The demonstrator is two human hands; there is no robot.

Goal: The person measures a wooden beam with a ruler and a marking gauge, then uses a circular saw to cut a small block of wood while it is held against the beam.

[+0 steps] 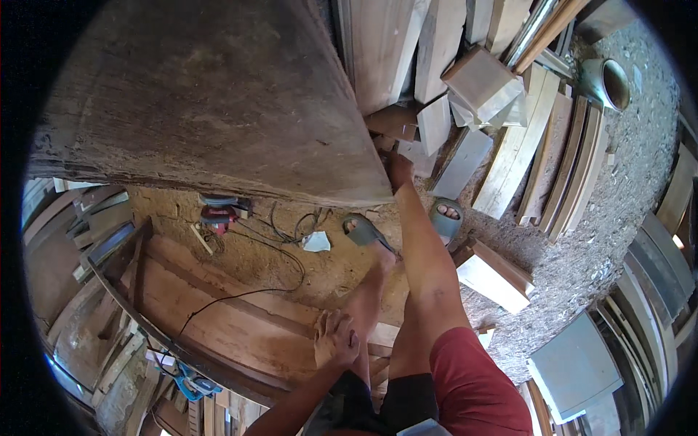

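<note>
My right arm stretches forward, and my right hand (398, 171) is closed beside the right corner of a large, thick wooden slab (211, 109). Its fingertips are hidden against the slab's edge, so what they hold, if anything, cannot be made out. Just past that hand lie a brown wood block (392, 121) and a grey-white board offcut (418, 157). Nearer to me, my left hand (337, 338) rests at my bent left leg, fingers somewhat apart and nothing in them.
A red and black power tool (218, 214) with a dark cord lies on the sawdust floor beside a white scrap (316, 241). A long wooden frame (225, 305) stands at left, with a blue tool (193, 381) behind it. Planks (520, 138) and a round pot (606, 83) are at right.
</note>
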